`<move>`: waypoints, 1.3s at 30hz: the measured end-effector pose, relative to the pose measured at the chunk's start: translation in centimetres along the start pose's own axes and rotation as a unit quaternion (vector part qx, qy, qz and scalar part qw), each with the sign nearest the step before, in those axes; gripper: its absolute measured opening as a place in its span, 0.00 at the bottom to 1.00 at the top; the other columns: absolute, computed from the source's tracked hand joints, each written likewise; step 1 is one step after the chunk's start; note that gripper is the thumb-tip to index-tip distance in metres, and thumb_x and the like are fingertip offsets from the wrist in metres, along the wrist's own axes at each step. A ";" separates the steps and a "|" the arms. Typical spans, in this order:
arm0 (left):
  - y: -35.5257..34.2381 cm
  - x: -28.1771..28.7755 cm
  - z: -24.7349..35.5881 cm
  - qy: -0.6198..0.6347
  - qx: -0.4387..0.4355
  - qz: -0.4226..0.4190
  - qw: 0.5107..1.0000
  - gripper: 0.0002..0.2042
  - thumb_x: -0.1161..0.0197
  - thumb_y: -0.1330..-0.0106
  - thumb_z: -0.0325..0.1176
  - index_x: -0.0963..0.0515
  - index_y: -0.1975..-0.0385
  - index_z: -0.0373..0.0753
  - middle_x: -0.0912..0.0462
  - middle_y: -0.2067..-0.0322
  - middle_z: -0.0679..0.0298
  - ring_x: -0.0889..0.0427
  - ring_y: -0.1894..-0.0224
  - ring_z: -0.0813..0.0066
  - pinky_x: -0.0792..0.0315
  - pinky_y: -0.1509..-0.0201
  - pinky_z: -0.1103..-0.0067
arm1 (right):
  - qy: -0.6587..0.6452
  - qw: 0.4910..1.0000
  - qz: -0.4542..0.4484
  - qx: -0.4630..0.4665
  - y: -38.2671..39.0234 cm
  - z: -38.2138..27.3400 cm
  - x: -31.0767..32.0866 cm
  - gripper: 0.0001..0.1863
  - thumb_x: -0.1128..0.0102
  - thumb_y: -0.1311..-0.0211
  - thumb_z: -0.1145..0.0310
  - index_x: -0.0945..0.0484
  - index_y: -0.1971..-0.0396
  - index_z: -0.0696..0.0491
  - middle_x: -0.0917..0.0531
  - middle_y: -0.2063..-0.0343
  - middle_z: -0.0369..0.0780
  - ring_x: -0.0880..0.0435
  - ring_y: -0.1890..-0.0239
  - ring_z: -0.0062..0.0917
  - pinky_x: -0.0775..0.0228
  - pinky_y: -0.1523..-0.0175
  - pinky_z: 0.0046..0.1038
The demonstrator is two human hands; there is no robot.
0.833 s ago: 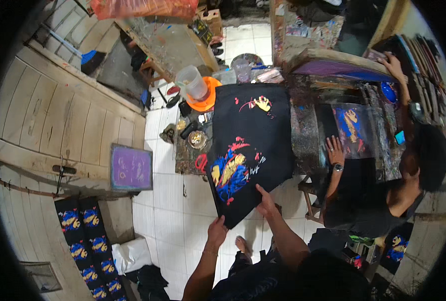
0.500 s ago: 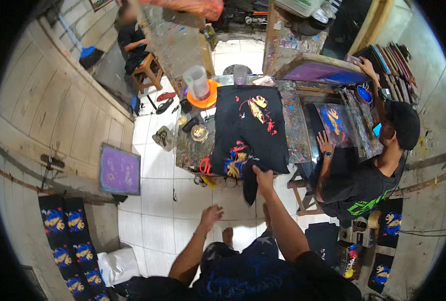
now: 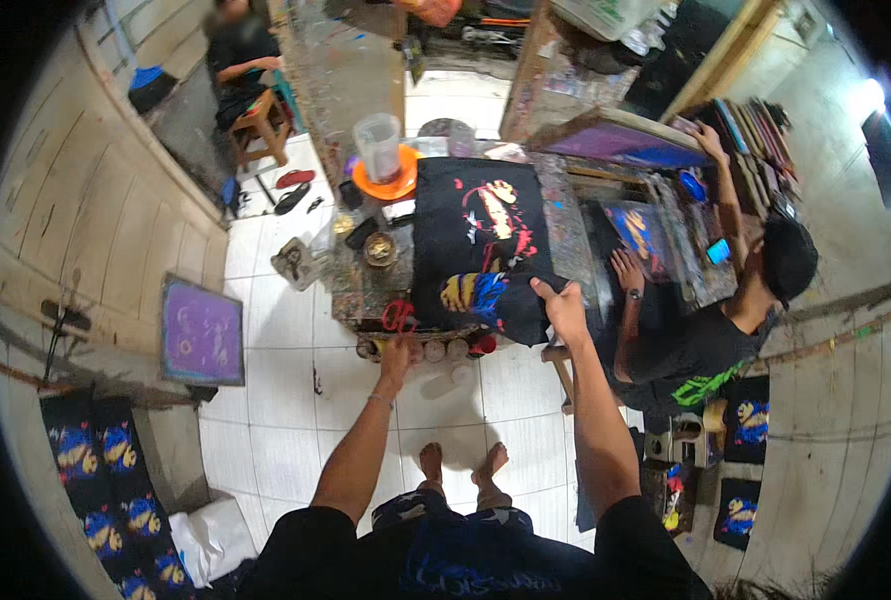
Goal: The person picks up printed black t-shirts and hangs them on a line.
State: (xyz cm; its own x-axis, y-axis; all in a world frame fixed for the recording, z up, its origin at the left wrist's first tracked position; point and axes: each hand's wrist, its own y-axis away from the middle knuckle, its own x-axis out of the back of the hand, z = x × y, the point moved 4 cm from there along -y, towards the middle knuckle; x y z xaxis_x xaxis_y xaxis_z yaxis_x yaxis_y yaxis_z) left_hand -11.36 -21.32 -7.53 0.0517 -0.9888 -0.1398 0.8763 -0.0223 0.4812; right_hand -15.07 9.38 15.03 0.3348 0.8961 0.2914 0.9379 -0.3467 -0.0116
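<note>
My right hand (image 3: 562, 308) is closed on the edge of a black fabric panel (image 3: 525, 300) with a blue and yellow print, thumb on top. The panel lies over the near part of another black fabric piece (image 3: 440, 215), printed in red and yellow, on the work table. My left hand (image 3: 397, 365) is at the table's front edge, its fingers reaching forward and seemingly apart. Just beyond it lie red-handled scissors (image 3: 397, 316); any contact with them cannot be made out.
At right, a co-worker (image 3: 710, 320) holds up a printing screen (image 3: 635, 140) over a printed panel (image 3: 637, 235). An orange dish with a clear pitcher (image 3: 377, 145) stands at the table's far left. Jars (image 3: 445, 349) line its front. A purple screen (image 3: 202, 330) leans at left.
My right hand has moved right and up, spreading the panel flatter so its print shows. My left hand has risen to the table's front edge beside the scissors.
</note>
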 end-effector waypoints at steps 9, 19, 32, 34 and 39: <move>-11.9 5.9 -3.9 -0.181 -0.004 0.207 0.961 0.17 0.46 0.40 0.43 0.27 0.57 0.39 0.22 0.69 0.64 0.25 0.69 0.65 0.31 0.63 0.74 | -0.051 0.996 -0.044 -0.056 3.9 1.0 2.6 0.19 0.39 0.48 0.63 0.28 0.91 0.59 0.31 0.92 0.31 0.36 0.88 0.14 0.48 0.83 0.23; -13.1 0.3 -11.8 0.356 0.090 0.100 0.925 0.14 0.41 0.40 0.39 0.30 0.56 0.46 0.22 0.70 0.64 0.22 0.72 0.73 0.25 0.72 0.76 | -0.128 0.985 0.014 -0.116 4.8 1.4 2.4 0.15 0.37 0.48 0.70 0.31 0.90 0.50 0.30 0.86 0.27 0.37 0.84 0.10 0.47 0.80 0.16; -4.2 17.6 -5.0 0.300 -0.045 0.250 0.919 0.09 0.43 0.39 0.38 0.29 0.70 0.40 0.37 0.88 0.70 0.30 0.86 0.76 0.31 0.81 0.78 | -0.117 0.980 0.123 -0.102 5.2 -3.2 7.9 0.12 0.41 0.46 0.68 0.25 0.70 0.64 0.22 0.76 0.38 0.23 0.78 0.23 0.30 0.71 0.24; -3.3 18.3 -4.7 0.297 -0.065 0.233 0.924 0.08 0.43 0.39 0.38 0.29 0.72 0.40 0.36 0.88 0.70 0.30 0.86 0.77 0.31 0.80 0.78 | -0.096 0.987 0.100 -0.086 6.9 -4.7 8.0 0.12 0.39 0.47 0.68 0.28 0.70 0.61 0.23 0.73 0.39 0.25 0.74 0.22 0.33 0.67 0.23; -7.0 18.7 -3.9 0.402 -0.089 0.221 0.884 0.08 0.45 0.37 0.37 0.30 0.73 0.41 0.34 0.86 0.71 0.30 0.82 0.77 0.30 0.77 0.79 | 0.002 0.986 0.141 -0.085 11.4 -6.9 9.3 0.13 0.39 0.48 0.71 0.33 0.70 0.61 0.26 0.70 0.39 0.29 0.69 0.21 0.36 0.61 0.23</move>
State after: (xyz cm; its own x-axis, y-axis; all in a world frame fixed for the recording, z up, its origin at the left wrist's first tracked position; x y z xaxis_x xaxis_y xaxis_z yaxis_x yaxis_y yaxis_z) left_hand -14.64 -39.11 -16.90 0.6693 -0.4682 -0.5769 0.7428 0.4352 0.5087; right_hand -1.93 11.86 24.17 0.5798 0.7565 0.3026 0.7787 -0.6238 0.0675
